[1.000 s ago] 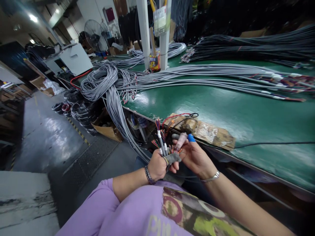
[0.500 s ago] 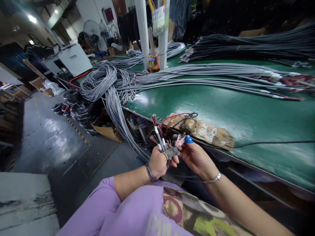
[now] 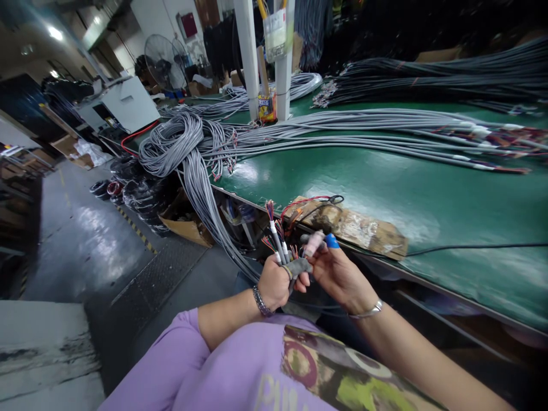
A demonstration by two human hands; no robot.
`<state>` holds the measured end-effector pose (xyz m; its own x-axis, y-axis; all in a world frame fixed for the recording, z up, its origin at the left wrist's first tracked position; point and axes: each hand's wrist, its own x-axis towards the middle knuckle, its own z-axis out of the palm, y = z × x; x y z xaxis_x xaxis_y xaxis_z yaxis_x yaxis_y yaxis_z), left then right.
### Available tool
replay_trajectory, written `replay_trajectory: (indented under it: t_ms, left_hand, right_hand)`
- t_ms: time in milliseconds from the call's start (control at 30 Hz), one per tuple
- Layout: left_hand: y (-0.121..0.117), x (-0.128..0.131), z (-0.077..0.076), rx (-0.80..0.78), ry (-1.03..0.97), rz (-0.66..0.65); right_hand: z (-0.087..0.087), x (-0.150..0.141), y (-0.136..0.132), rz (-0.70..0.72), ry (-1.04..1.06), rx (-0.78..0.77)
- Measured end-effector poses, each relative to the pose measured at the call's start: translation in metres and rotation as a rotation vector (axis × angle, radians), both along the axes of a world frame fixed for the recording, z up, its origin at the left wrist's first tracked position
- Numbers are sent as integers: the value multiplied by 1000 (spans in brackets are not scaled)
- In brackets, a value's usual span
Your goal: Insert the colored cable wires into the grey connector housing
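Note:
Several grey cables (image 3: pixel 276 233) stand upright in a bundle, their sheaths stripped at the top and thin coloured wires fanning out. My left hand (image 3: pixel 276 282) is closed around them, with a grey covering on its thumb. Close against it on the right, my right hand (image 3: pixel 342 277) has its fingers bent in toward the wire ends. Blue wrapping covers the right thumb tip, and a pale pinkish, slightly blurred covering (image 3: pixel 315 242) shows at a fingertip beside it. Whatever sits between those fingers is too small and hidden to name.
Beyond my hands is a green workbench (image 3: pixel 385 182). On its near edge lies a taped cardboard strip (image 3: pixel 368 231) with a black cord. Long grey cables (image 3: pixel 342 123) cross the bench, and a looped bundle (image 3: pixel 175 145) hangs over its left edge. An open carton (image 3: pixel 184 225) is below.
My right thumb has shifted slightly right, and the pale-covered fingertip has moved beside it, blurred by motion. My left hand keeps its hold on the cables.

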<state>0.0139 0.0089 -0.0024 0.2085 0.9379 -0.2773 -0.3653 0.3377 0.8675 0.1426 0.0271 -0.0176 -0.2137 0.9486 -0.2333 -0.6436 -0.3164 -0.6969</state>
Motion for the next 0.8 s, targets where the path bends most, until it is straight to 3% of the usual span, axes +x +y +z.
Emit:
replay_trajectory:
  t_ms: [333, 533, 800]
  left_hand:
    - [-12, -9, -9, -23, 66, 13]
    - [-16, -8, -9, 20, 118, -13]
    - [-23, -17, -11, 144, 268, -140]
  right_hand:
    - [-20, 29, -13, -44, 31, -187]
    - [-10, 24, -33, 53, -215, -41]
    - [13, 8, -38, 32, -611, 172]
